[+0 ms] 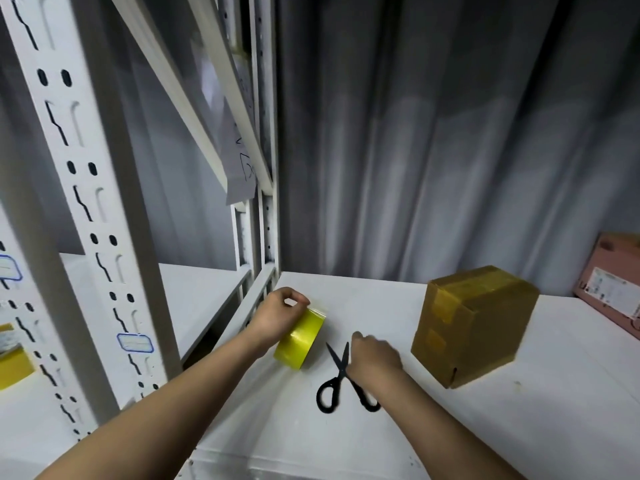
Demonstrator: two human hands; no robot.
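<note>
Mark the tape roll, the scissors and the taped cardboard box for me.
tape roll [299, 341]: head view, on its yellow outer band.
scissors [341, 368]: head view, at the pivot where the blades cross.
cardboard box [474, 327]: head view, on its taped front face.

Tape roll [300, 339] left of scissors [341, 379]; box [474, 323] right (all on table [519, 427]).

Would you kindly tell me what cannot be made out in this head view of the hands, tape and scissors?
All in the head view:
- Right hand: motion-blurred; whether it grips the scissors is unclear.
- Tape roll: its far end and loose end are hidden under the left hand.
- Pink box: cut off by the right edge; label too small to read.
- Paper on the rack: writing slanted, unreadable.
</note>
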